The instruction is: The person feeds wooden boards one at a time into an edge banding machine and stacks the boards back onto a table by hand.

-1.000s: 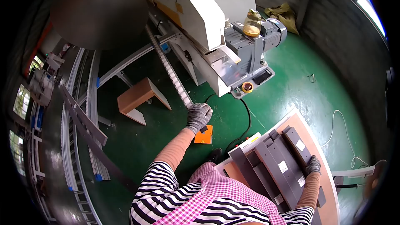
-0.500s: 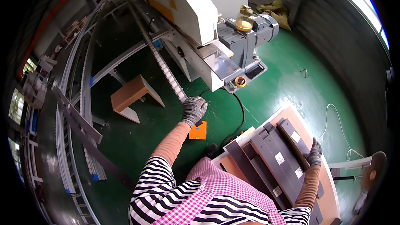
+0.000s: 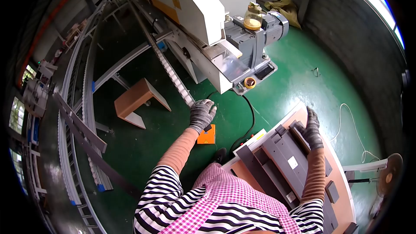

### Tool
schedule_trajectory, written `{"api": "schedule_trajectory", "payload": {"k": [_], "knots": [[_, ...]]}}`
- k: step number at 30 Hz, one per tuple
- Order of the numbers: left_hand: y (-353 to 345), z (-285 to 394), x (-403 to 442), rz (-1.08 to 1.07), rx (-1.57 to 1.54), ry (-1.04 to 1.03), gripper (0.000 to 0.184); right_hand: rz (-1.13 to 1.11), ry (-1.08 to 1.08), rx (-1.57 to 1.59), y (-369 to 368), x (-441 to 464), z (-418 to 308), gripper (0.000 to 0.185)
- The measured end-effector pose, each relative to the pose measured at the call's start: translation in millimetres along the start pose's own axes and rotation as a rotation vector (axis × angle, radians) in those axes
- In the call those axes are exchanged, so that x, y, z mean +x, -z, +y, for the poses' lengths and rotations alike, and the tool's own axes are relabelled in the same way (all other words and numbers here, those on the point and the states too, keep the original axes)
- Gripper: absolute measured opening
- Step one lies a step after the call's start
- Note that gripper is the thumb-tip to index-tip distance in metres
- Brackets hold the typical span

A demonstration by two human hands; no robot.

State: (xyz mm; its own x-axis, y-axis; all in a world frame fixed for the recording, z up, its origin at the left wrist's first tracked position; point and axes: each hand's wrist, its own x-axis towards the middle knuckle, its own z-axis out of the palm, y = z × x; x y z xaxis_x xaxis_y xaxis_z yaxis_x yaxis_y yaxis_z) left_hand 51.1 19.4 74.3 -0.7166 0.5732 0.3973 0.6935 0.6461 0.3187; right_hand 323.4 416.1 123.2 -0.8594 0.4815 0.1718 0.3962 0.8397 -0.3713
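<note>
My left hand (image 3: 202, 115), in a grey glove, is curled over the near end of a long roller rail (image 3: 175, 78). Its fingertips bend away from me, so part of the hold is hidden. My right hand (image 3: 311, 131), also gloved, lies over the far end of a stack of dark grey panels (image 3: 277, 149), fingers stretched and thumb apart. Beneath it is a narrow dark panel (image 3: 300, 138), which it partly covers; whether it touches is unclear. A white label (image 3: 292, 162) sits on a wider panel beside it. The stack rests on a tan board (image 3: 344, 186).
A large white machine (image 3: 201, 13) with a grey motor (image 3: 273, 28) stands ahead. On the green floor are a brown angled piece (image 3: 136, 99), an orange box (image 3: 207, 134) and a black cable (image 3: 252, 119). Conveyor rails (image 3: 89, 117) run along the left; a fan (image 3: 389, 177) stands right.
My right hand has moved forward along the panels to their far end, its fingers now stretched. My left hand stays at the rail's end, its fingers slightly more spread.
</note>
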Motion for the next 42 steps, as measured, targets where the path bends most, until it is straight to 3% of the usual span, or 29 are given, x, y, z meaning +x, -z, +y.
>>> {"api": "schedule_trajectory", "payload": {"k": [9,22,42], "knots": [[2.5,1.9,-1.1,0.041,0.023,0.01,0.035,-0.04,0.188,0.038,-30.1,74.6,-88.6,0.095],[2.0,0.0,-0.8,0.05,-0.026,-0.001,0.044,-0.067,0.236,0.172,-70.6,123.1,-165.9,0.096],[0.2,-3.4,1.2,0.024,-0.015,-0.047,0.05,0.013,0.196,0.283,-120.3,157.7,-196.9,0.102]]}}
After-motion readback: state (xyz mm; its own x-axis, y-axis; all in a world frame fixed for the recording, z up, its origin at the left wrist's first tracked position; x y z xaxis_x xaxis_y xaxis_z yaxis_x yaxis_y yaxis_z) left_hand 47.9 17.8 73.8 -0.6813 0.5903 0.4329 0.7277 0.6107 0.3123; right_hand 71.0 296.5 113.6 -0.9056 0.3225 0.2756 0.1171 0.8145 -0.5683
